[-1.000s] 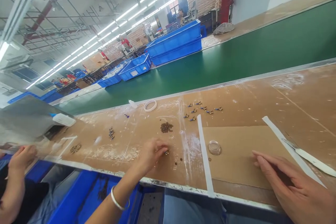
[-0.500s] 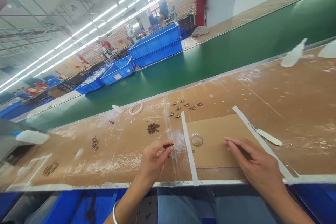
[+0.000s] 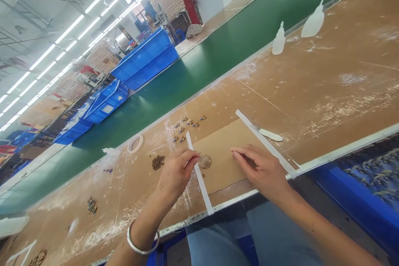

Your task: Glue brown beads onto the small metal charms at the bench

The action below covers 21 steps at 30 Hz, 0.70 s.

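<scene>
My left hand [image 3: 176, 174] hovers over the brown worktop [image 3: 311, 83] with its fingertips pinched together on something too small to make out, right beside a small clear round dish [image 3: 205, 161]. My right hand [image 3: 260, 169] lies flat, fingers stretched out, on a cardboard sheet [image 3: 224, 149] framed by white tape strips [image 3: 199, 178]. A small heap of brown parts [image 3: 158, 161] sits left of my left hand. Several small blue and gold pieces [image 3: 187, 124] lie scattered beyond the sheet.
A white-handled tool [image 3: 269, 134] lies right of the sheet. Two white squeeze bottles [image 3: 279, 40] stand near the green conveyor belt [image 3: 199, 70]. A tape ring [image 3: 135, 143] lies further left. Blue crates [image 3: 143, 56] line the far side, and a blue bin [image 3: 368, 183] sits below right.
My left hand has moved right from the bare worktop to the clear dish, still pinched. My right hand slid left across the sheet. The view swung right, bringing the bottles in.
</scene>
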Each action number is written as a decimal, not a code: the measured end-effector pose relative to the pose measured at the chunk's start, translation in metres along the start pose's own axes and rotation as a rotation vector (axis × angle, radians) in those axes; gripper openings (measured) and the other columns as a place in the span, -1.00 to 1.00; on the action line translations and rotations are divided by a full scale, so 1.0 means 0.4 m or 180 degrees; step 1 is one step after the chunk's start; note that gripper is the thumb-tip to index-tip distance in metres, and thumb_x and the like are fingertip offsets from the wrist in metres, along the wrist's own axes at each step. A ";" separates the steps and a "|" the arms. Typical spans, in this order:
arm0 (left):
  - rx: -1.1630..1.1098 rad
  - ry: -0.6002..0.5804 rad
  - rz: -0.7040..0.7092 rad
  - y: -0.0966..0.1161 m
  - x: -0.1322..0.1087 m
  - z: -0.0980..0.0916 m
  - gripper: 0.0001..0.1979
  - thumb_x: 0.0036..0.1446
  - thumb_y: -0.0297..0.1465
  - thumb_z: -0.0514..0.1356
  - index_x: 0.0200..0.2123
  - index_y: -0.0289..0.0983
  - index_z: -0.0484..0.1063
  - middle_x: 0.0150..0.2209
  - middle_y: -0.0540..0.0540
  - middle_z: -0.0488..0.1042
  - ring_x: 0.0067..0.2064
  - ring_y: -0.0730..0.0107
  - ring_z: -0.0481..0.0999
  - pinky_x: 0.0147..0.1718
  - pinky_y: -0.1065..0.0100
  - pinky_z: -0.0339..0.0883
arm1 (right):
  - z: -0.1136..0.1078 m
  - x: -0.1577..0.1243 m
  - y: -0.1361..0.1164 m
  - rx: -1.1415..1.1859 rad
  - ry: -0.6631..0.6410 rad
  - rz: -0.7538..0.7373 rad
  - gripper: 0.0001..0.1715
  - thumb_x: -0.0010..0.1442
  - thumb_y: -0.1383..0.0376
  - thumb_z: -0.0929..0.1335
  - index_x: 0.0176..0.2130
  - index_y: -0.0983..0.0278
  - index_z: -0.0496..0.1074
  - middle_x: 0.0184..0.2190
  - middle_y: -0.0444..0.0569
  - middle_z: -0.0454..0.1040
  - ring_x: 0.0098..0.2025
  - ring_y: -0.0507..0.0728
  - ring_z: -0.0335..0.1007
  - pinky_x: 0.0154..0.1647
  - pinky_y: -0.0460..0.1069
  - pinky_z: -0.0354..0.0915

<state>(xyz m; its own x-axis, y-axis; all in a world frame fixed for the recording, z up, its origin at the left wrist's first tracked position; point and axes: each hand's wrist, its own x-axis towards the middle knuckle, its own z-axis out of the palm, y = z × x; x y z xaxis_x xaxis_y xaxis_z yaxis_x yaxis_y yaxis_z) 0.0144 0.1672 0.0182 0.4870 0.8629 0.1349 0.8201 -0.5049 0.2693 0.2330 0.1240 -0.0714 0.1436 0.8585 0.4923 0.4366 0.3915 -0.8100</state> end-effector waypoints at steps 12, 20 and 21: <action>0.0457 -0.0239 0.0496 0.006 0.014 -0.012 -0.78 0.30 -0.38 0.11 -0.32 -0.19 0.55 -0.34 -0.06 0.59 -0.28 0.29 0.52 -0.26 0.26 0.33 | -0.004 -0.002 0.003 0.0139 0.0079 0.0004 -0.80 0.30 0.37 0.26 -0.16 0.22 0.48 -0.33 -0.09 0.56 -0.30 0.02 0.48 -0.24 -0.06 0.39; 0.0261 -0.0171 0.0278 0.012 0.010 -0.021 -0.78 0.29 -0.34 0.12 -0.34 -0.18 0.55 -0.35 -0.04 0.59 -0.29 0.31 0.53 -0.25 0.27 0.35 | -0.005 0.002 0.001 0.0158 0.0088 0.0049 -0.78 0.31 0.35 0.25 -0.18 0.20 0.48 -0.33 -0.10 0.57 -0.30 0.03 0.50 -0.25 -0.05 0.40; 0.0161 -0.0125 0.0163 0.014 0.004 -0.026 -0.79 0.28 -0.33 0.13 -0.35 -0.17 0.54 -0.35 -0.04 0.59 -0.29 0.31 0.53 -0.26 0.29 0.36 | -0.006 0.002 0.001 0.0163 0.0102 0.0053 -0.78 0.31 0.35 0.25 -0.18 0.19 0.48 -0.34 -0.10 0.57 -0.30 0.03 0.50 -0.26 -0.05 0.40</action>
<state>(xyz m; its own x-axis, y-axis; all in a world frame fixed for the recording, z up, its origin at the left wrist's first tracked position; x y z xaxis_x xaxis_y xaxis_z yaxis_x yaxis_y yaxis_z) 0.0166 0.1661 0.0297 0.5392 0.8350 0.1093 0.8075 -0.5495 0.2143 0.2354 0.1240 -0.0705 0.1791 0.8543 0.4880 0.3882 0.3944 -0.8329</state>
